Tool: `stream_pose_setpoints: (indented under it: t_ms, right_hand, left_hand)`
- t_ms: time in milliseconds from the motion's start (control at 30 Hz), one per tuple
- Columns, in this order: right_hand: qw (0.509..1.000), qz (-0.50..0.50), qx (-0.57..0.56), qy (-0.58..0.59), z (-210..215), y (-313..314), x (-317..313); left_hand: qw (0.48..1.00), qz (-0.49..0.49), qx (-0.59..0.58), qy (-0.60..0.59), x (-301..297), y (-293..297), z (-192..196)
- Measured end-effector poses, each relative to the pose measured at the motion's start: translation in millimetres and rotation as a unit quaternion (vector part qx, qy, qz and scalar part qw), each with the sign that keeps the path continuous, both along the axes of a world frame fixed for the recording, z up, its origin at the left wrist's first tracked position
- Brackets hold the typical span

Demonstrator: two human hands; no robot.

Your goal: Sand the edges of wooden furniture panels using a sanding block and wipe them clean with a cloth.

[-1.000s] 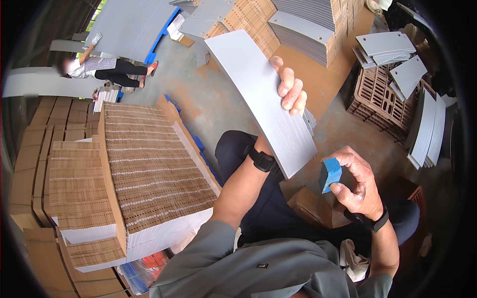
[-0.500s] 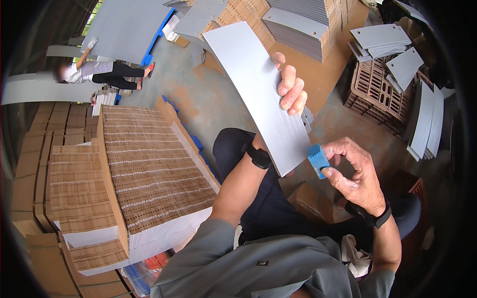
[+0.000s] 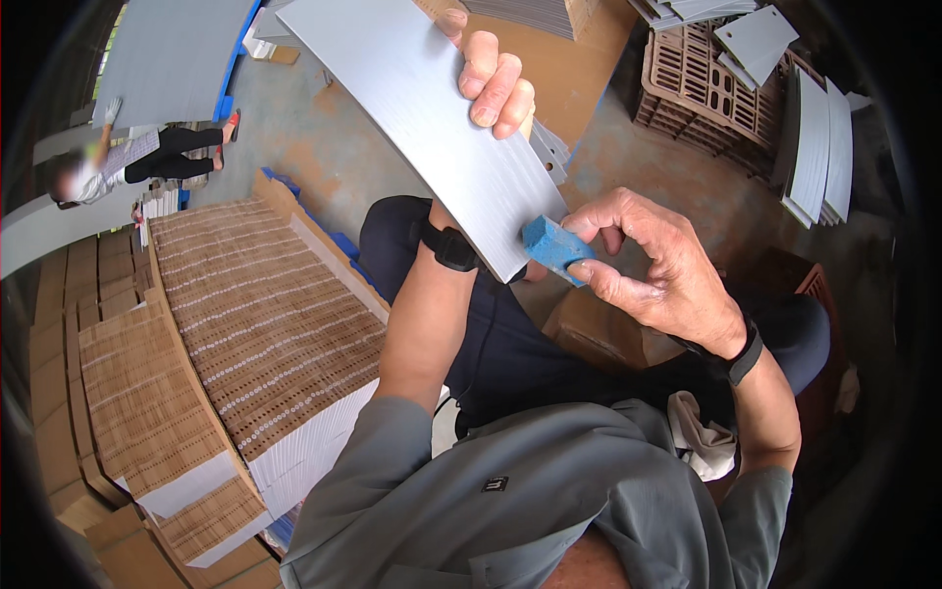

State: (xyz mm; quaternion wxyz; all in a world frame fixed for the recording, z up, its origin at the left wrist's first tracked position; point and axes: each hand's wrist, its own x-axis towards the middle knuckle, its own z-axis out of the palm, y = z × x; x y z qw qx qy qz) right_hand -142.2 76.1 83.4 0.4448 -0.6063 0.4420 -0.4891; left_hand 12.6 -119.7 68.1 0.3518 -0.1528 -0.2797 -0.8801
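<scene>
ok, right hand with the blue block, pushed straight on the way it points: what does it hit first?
The right hand points left and pinches the blue block, which seems already against the grey panel's lower corner. Beyond that, likely the left wrist with its black band; depth is unclear.

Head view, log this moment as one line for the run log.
left hand: holds grey panel tilted | right hand: pinches blue block against panel's lower corner | beside: stacked sheets at person's left
</scene>
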Motion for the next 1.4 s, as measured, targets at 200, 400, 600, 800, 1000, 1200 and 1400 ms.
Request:
stream_pose_setpoints:
  t_ms: [200, 400, 600, 800, 1000, 1200, 1400]
  right_hand:
    - [0.982, 0.125, -0.14, 0.026, -6.3, 7.7, 18.3]
    - [0.976, 0.208, -0.066, 0.006, -2.6, 10.2, 4.2]
    - [0.994, 0.104, -0.016, -0.019, -1.3, 2.1, -12.9]
    - [0.999, 0.029, 0.024, 0.013, 3.1, -2.3, -15.2]
    - [0.998, 0.046, 0.046, 0.005, 5.1, -4.8, -10.4]
    - [0.969, 0.245, 0.012, -0.002, 4.8, 3.2, -2.3]
    - [0.977, 0.206, -0.054, -0.001, -13.1, 9.7, -16.6]
  left_hand:
    - [1.0, 0.01, -0.018, 0.001, -2.3, -0.7, -3.0]
    - [1.0, 0.017, -0.006, 0.01, -2.9, 0.0, -6.8]
    - [1.0, 0.009, -0.011, 0.01, 2.2, -4.0, -7.2]
    - [0.999, -0.001, -0.031, 0.008, 1.1, -2.7, -7.3]
    - [0.999, 0.012, -0.032, -0.004, 0.7, -3.1, -6.0]
    - [1.0, 0.003, -0.015, 0.004, -7.8, -3.3, -9.2]
    - [0.998, 0.046, 0.037, -0.02, -5.8, 6.2, -1.3]
